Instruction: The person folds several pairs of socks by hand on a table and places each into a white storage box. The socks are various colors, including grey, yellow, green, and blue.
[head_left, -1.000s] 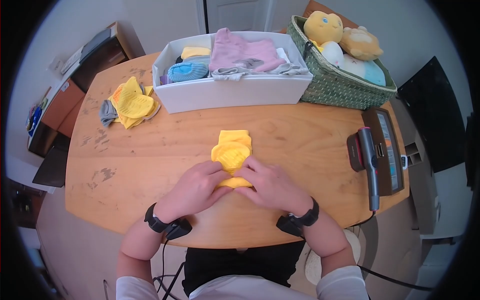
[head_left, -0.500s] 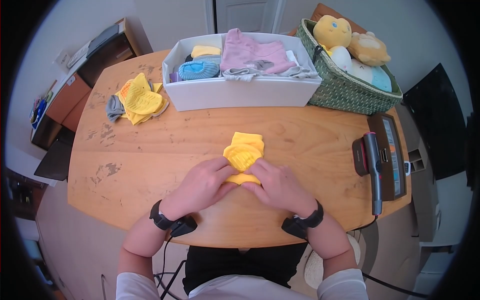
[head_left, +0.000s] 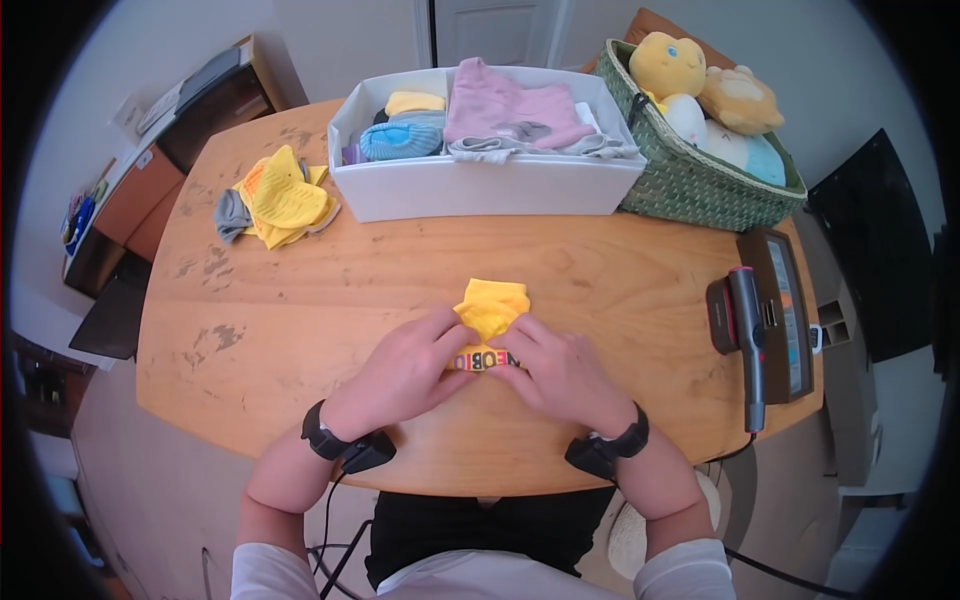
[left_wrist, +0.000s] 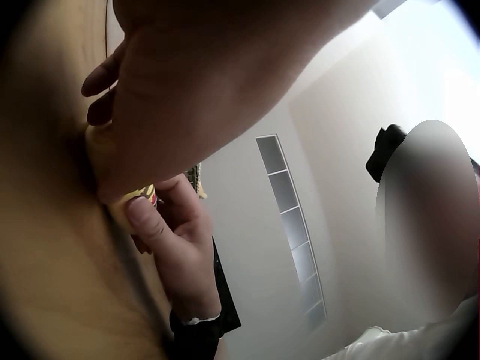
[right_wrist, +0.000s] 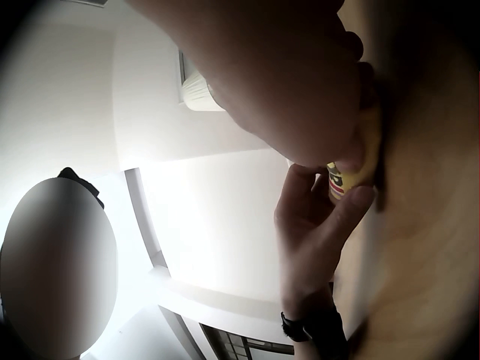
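A yellow cloth piece, sock-like (head_left: 488, 308), lies on the table in front of the person, its near edge rolled or folded and showing coloured lettering. The left hand (head_left: 408, 362) pinches the left end of that lettered edge between thumb and fingers. At the right end, the right hand (head_left: 562, 374) pinches it the same way. Both wrist views show the yellow fabric between thumb and fingers, close above the wood; its underside is hidden.
A white box (head_left: 480, 190) of folded clothes stands at the back, beside a green basket (head_left: 700, 180) of plush toys. Yellow and grey cloth pieces (head_left: 285, 200) lie at the back left. A corded grey device (head_left: 748, 345) and a brown case (head_left: 785, 310) are at the right.
The near edge of the yellow cloth has turned over, so lettering now shows, and its far end has drawn nearer the person. Both hands keep their pinch.
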